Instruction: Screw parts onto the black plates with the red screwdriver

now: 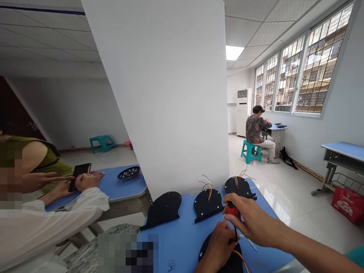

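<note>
A blue table [184,235] sits in front of a big white pillar [170,94] in a bright room with a white tiled floor and barred windows [301,76]. Three black round plates stand on the table near the pillar: one plain plate [164,209], a middle plate [208,204] with thin wires on top, and a far plate [237,186] with wires too.

Closer than these, at the near edge of the table, lies a black disc [231,261]. Red and yellow wires run across it.

The person's right hand [251,220] is closed around a red-handled screwdriver [233,218], whose thin black shaft points down at the disc. The left hand [220,244] rests on the disc, fingers curled by the tip; whether it grips anything cannot be told.

Left of the pillar, another person's hands hold a phone [80,175]. Right of it, someone sits on a green stool [250,151].
</note>
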The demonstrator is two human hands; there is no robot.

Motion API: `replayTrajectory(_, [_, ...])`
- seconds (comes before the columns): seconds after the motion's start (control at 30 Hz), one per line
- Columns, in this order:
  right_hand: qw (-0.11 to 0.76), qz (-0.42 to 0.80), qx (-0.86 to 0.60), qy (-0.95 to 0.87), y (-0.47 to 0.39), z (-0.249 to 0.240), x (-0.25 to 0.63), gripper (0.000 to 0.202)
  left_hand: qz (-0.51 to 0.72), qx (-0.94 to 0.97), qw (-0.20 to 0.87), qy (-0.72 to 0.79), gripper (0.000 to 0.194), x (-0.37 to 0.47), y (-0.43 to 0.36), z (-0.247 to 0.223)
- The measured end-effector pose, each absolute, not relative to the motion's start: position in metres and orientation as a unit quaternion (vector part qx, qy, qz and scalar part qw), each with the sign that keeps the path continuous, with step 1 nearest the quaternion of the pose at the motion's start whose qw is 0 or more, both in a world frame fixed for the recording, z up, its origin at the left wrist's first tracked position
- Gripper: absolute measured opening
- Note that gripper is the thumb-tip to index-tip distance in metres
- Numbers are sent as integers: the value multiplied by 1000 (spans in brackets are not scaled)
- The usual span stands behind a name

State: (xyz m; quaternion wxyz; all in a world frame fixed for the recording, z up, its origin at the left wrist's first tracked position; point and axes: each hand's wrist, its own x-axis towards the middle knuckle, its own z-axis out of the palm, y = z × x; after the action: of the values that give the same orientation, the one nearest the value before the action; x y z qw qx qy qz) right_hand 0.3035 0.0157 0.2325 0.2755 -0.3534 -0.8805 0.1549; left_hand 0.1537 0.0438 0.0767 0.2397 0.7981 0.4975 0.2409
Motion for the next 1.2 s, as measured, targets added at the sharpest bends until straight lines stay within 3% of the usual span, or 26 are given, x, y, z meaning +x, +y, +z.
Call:
replayTrajectory(0.9, [271,176,-394,-860,35,230,307,17,270,753,343,493,27,148,43,78])
replayTrajectory(1.03, [289,124,-354,-881,39,230,306,24,277,752,345,489,29,148,44,77])
replayTrajectory(1.2, [282,-27,-355,-891,45,222,302,25,282,747,356,486,29,147,45,76])
